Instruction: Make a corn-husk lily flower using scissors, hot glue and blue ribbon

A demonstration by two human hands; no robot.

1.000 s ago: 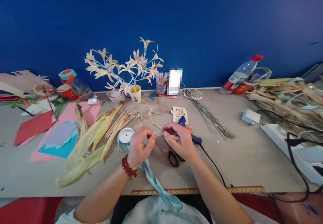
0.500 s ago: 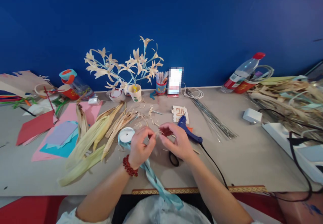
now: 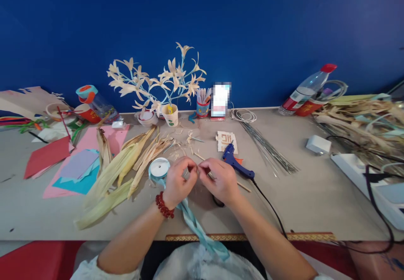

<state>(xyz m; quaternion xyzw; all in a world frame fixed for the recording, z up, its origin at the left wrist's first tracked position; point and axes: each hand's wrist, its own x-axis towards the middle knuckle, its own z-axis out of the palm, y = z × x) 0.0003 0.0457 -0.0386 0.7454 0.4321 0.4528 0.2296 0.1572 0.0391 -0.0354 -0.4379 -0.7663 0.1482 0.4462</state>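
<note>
In the head view, the person's left hand (image 3: 179, 180) and right hand (image 3: 220, 180) meet just above the desk (image 3: 303, 200), fingertips together over a small pale piece that is too small to identify. Both hands are curled, thumbs and forefingers pinched, and whether each truly grips the piece cannot be told for sure. A red bead bracelet (image 3: 164, 204) circles the left wrist.

Just to the left of the left hand sits a white ribbon spool (image 3: 158, 168), and a light blue ribbon (image 3: 197, 227) trails from it under the left wrist toward the person's lap. Under the right hand lie black scissors (image 3: 217, 201), mostly hidden. Just beyond the right hand rests a blue glue gun (image 3: 236, 165), its black cord running to the desk's near edge. A thin wooden stick (image 3: 243, 185) lies beside it.

Dried corn husks (image 3: 120, 170) spread out left of the spool, next to coloured paper sheets (image 3: 75, 166). At the back of the desk a cup holds a husk flower branch (image 3: 158, 82). A bundle of thin wires (image 3: 268, 149) lies to the right, near a white adapter (image 3: 318, 144), with a plastic bottle (image 3: 306, 88) lying farther back.
</note>
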